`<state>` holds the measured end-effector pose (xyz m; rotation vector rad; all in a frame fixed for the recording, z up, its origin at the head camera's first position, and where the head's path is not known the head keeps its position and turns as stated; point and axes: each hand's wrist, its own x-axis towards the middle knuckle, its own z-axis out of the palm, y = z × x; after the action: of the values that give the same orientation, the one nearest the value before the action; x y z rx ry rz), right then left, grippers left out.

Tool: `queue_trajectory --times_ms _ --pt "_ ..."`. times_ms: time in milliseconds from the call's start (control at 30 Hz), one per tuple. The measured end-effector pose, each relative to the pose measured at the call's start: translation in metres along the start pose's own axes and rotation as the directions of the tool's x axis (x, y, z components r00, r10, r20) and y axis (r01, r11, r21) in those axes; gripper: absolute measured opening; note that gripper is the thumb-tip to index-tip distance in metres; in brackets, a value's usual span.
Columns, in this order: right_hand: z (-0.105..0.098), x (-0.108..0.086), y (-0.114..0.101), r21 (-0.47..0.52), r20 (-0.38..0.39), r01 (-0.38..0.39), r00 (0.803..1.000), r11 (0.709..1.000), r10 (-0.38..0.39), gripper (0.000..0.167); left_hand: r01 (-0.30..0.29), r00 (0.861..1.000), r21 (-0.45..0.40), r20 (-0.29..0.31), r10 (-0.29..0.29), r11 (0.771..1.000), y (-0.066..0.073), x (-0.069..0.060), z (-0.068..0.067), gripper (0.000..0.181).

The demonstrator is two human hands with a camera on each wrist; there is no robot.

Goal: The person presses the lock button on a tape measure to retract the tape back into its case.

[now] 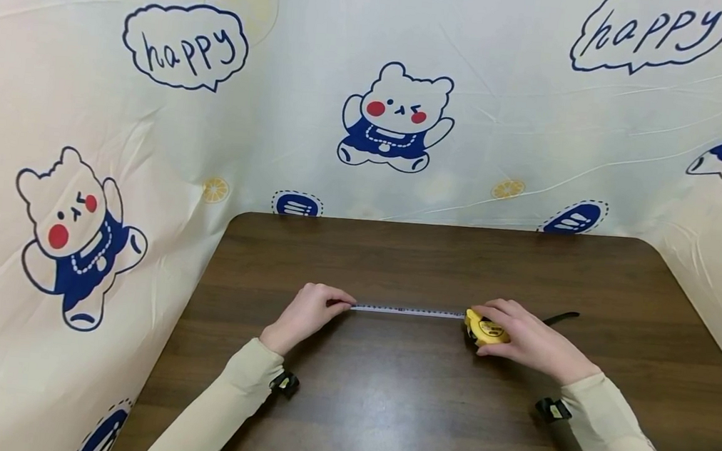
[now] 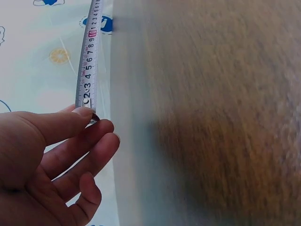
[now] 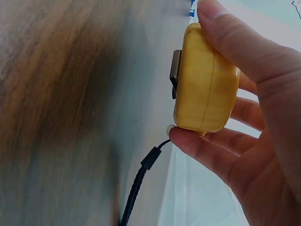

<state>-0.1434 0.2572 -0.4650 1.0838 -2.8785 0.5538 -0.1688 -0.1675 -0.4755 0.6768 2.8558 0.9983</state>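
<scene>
My right hand [image 1: 522,336] grips the yellow case of a tape measure [image 1: 486,329], thumb on one side and fingers on the other. In the right wrist view, the case [image 3: 207,80] shows a metal clip [image 3: 175,70], and a black wrist strap [image 3: 136,188] hangs from it. The white measuring blade [image 1: 408,311] runs out straight to the left. My left hand [image 1: 309,314] pinches the blade's free end between thumb and fingers. Close up in the left wrist view, the blade [image 2: 89,61] shows its printed numbers, and the thumb covers its tip.
Below both hands lies a dark brown wooden table [image 1: 383,414] with rounded far corners. A pale curtain [image 1: 505,123] printed with bears and "happy" bubbles surrounds its back and sides.
</scene>
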Motion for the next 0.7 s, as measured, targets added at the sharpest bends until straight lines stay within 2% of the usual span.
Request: queue_trajectory --times_ms 700 --pt "0.004 0.006 -0.006 0.018 0.032 -0.001 0.999 1.0 0.0 0.067 -0.025 1.0 0.003 -0.003 0.025 1.0 0.012 0.001 0.009 0.013"
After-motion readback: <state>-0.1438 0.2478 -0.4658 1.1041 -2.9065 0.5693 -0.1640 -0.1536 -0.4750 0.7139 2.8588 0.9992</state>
